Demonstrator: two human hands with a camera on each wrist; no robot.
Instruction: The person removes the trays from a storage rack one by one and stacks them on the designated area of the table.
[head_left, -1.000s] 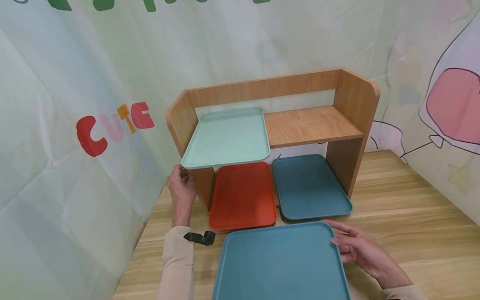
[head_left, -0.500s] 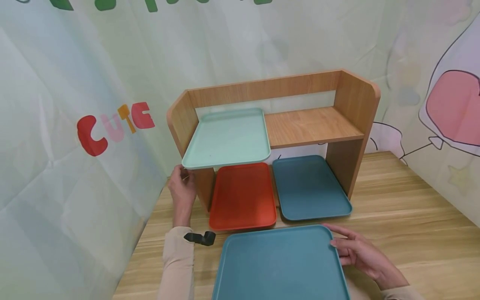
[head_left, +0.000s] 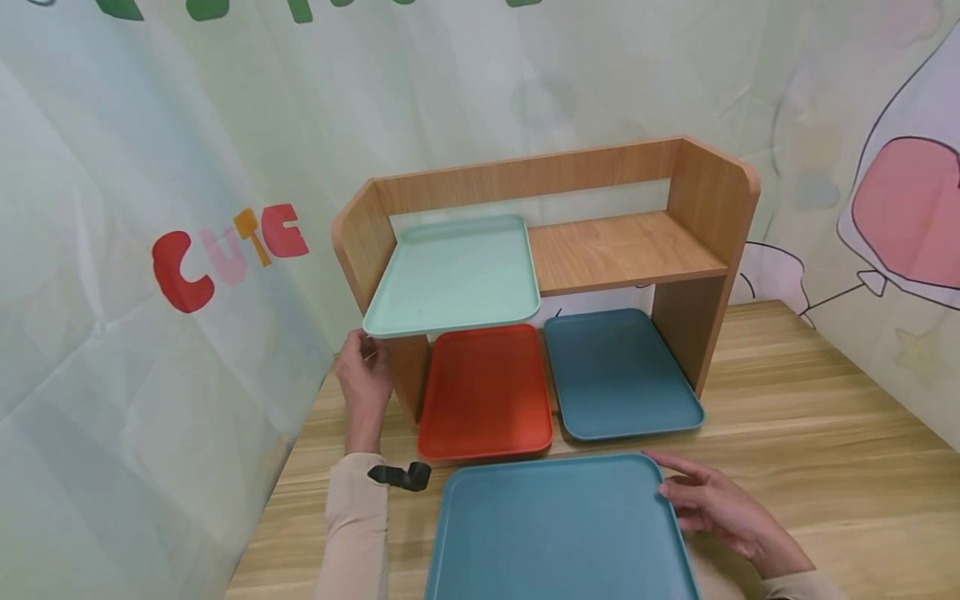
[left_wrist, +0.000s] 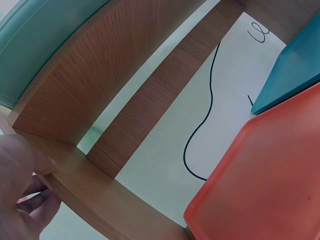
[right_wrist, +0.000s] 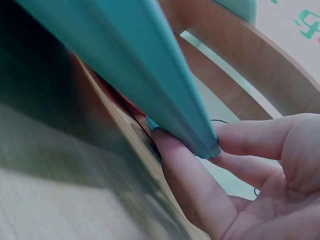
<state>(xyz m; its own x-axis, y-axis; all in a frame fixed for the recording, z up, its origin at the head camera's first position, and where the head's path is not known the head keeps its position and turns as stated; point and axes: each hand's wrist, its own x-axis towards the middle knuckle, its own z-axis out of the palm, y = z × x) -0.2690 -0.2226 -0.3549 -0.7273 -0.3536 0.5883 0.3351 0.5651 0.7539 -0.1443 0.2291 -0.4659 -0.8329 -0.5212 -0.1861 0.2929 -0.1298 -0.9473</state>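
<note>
My left hand (head_left: 365, 379) grips the front edge of the left side panel of a small wooden shelf (head_left: 622, 250). In the left wrist view, the thumb lies on the panel's inner face (left_wrist: 85, 165) and curled fingers are behind it. A large blue tray (head_left: 562, 533) is in front of the shelf, its near end cut off by the frame. At its far right corner my right hand (head_left: 731, 517) pinches the rim between thumb and fingers. The right wrist view shows this tray (right_wrist: 135, 65) from its edge, raised above the tabletop.
On the upper shelf board, at left, lies a mint green tray (head_left: 457, 275) jutting past the front. Below it sit a red tray (head_left: 487, 392) and a darker blue tray (head_left: 622, 375). Printed cloth (head_left: 480, 92) hangs behind the wooden table (head_left: 810, 417).
The large blue tray and my right hand have shifted slightly toward me, away from the shelf. My left hand has stayed on the side panel.
</note>
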